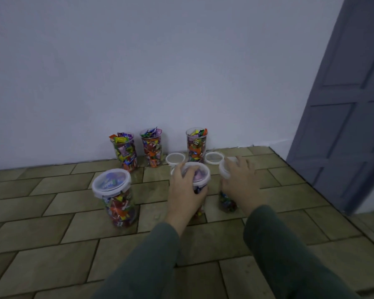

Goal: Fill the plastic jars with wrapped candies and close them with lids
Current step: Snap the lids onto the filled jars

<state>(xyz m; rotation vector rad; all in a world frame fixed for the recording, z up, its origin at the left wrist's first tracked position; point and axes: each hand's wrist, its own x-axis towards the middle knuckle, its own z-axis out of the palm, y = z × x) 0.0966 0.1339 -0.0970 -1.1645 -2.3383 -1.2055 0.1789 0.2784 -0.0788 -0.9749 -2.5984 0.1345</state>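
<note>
Landmark: middle lidded jar [198,180], gripped by left hand [185,190]. Just right of it, another jar [227,197] under right hand [240,180]; narrow gap between. Left: lidded jar [115,197], wide floor gap. Behind: two loose lids [175,159], three open jars [196,145] near wall.

clear glossy plastic jars [121,203], matt tiled floor [52,244]

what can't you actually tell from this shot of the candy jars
All from the head view:
- Middle jar: the left hand covers its side, so whether its lid is fully seated is unclear.
- Right jar: the right hand hides most of its lid and upper body.
- Lettering on the left jar's lid: blurred, unreadable.
- Loose lid behind the left hand: its lower edge is hidden.
- Candy wrappers: too small to identify.
</note>
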